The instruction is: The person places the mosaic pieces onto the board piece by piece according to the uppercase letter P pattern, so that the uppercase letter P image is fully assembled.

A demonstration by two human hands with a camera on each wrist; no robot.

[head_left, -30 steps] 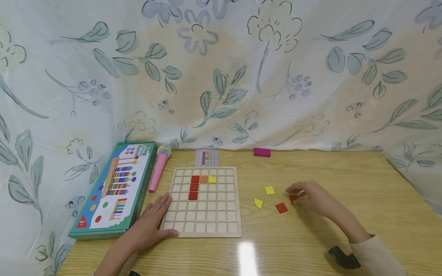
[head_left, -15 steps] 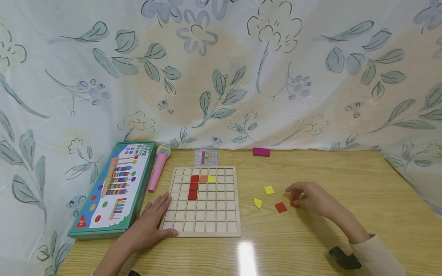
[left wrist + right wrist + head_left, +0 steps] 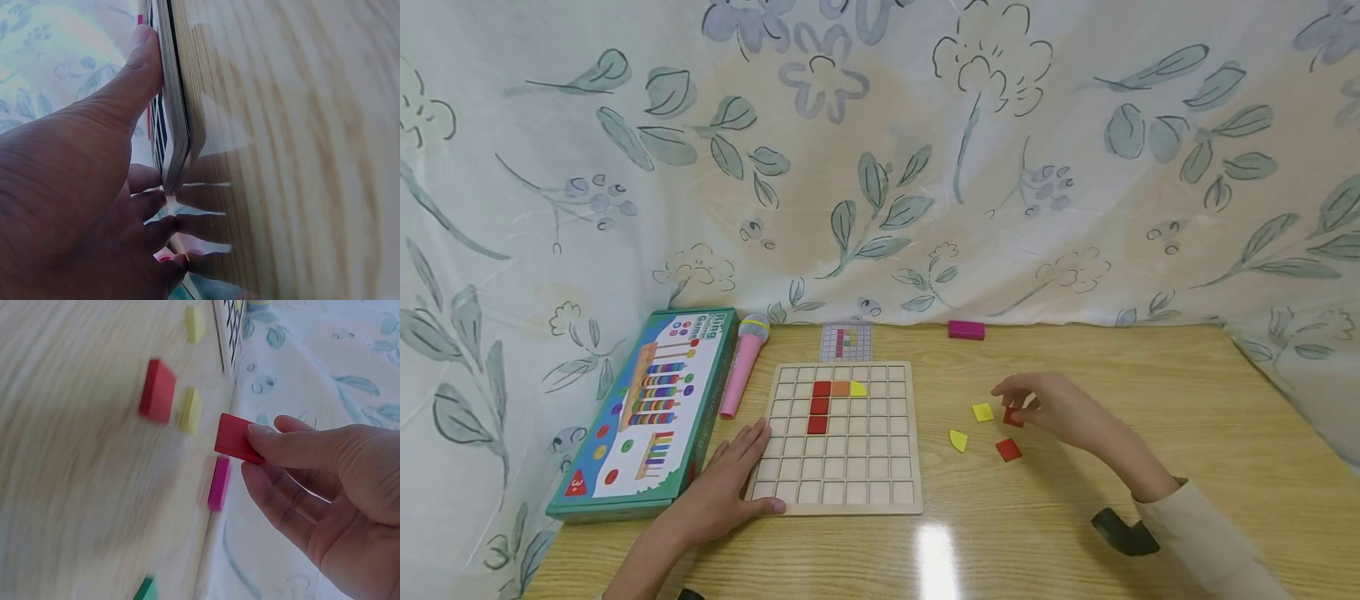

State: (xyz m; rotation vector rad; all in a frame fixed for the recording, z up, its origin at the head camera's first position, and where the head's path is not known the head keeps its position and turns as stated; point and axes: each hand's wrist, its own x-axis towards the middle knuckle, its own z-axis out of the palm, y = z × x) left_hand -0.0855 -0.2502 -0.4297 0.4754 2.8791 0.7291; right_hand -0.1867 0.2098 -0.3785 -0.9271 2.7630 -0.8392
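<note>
My right fingertips [image 3: 265, 434] pinch a red square tile [image 3: 234, 439]; the right hand [image 3: 1051, 408] has lifted it from the table [image 3: 1075, 517] and moved it toward the wooden grid board [image 3: 838, 500], so placing seems next. The other red tile [image 3: 1008, 450] stays down. My left hand [image 3: 730, 483] lies flat, fingers straight, still steadying the board's corner

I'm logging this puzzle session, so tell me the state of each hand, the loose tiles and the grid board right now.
right hand: pinches a red tile, lifted off the table.
left hand: rests flat on the grid board's near-left corner.
grid board: lies flat, five tiles set in it.
second red tile: loose on the table.
yellow square tile: loose.
yellow curved tile: loose.
</note>
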